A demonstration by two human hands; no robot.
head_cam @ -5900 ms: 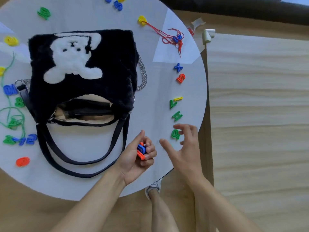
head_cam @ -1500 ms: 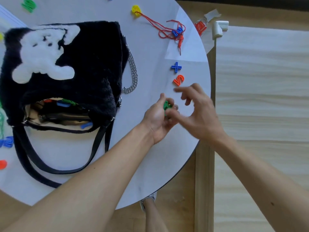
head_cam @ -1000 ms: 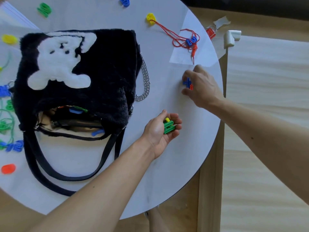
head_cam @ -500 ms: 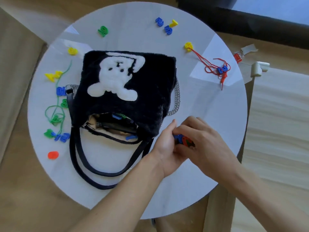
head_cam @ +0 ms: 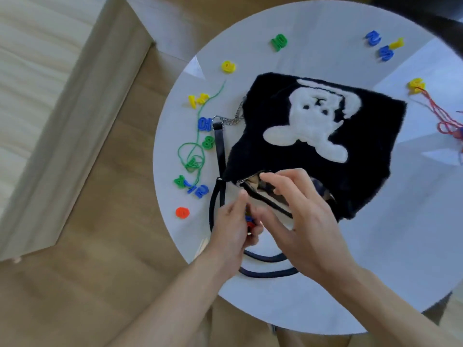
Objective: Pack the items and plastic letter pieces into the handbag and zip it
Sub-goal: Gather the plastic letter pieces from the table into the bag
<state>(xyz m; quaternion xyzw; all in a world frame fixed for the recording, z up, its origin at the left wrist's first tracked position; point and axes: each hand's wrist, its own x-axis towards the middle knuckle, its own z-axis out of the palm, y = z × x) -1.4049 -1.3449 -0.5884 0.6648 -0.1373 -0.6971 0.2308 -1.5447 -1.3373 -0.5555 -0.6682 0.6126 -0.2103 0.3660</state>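
Note:
A black furry handbag (head_cam: 355, 156) with a white bear on it lies on the round white table (head_cam: 388, 246), its zip mouth open toward me. My left hand (head_cam: 233, 229) grips a few red and blue plastic pieces (head_cam: 249, 221) just in front of the bag's mouth. My right hand (head_cam: 300, 216) hovers over the opening with fingers spread and relaxed, holding nothing that I can see. Several loose pieces lie around: green (head_cam: 278, 42), yellow (head_cam: 228, 66), blue (head_cam: 205, 123), red (head_cam: 182, 212).
A green string (head_cam: 193, 156) with threaded pieces lies left of the bag. A red string (head_cam: 446, 121) and a yellow piece (head_cam: 416, 84) sit at the right. Blue and yellow pieces (head_cam: 383, 46) lie at the back. The bag's black straps (head_cam: 265, 271) loop toward me. Wooden floor surrounds the table.
Both hands moved left from the table's right side to the bag's mouth. The right hand came off the left hand's pieces and spread over the opening. The view swung left.

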